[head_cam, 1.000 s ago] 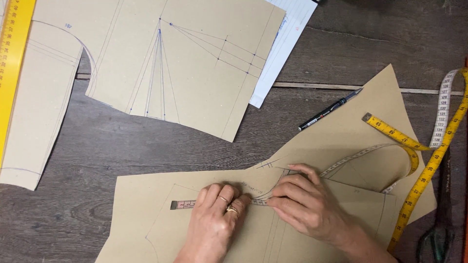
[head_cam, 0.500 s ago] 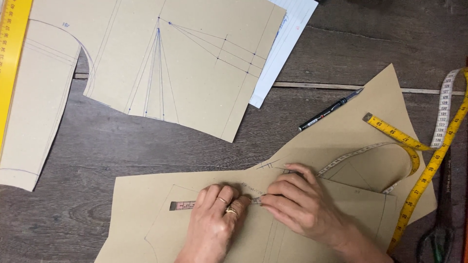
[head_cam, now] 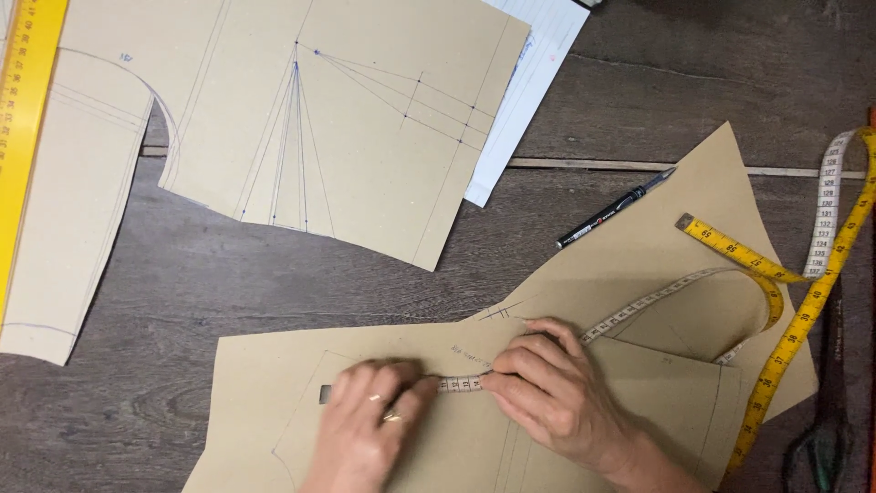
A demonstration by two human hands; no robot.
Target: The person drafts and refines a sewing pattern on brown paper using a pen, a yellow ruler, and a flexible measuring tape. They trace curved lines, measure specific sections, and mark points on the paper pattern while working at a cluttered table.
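Observation:
My left hand (head_cam: 365, 429) presses the metal-tipped end of a yellow measuring tape (head_cam: 803, 310) flat on a tan paper pattern piece (head_cam: 620, 274) at the near middle of the head view. My right hand (head_cam: 552, 397) pinches the same tape a little to the right, holding it along a drawn line. From there the tape curves up over the paper's cut edge, loops to the right and runs down the table's right side.
A larger tan pattern (head_cam: 347, 110) with pencilled dart lines lies at the top left, over white lined paper (head_cam: 529, 82). A yellow ruler (head_cam: 23, 128) runs down the left edge. A black pen (head_cam: 613, 209) lies mid-right. Scissors (head_cam: 826, 438) rest at the lower right on the dark wooden table (head_cam: 228, 274).
Both hands stay on the tape. A short stretch of tape now shows between them where the fingers had been close together.

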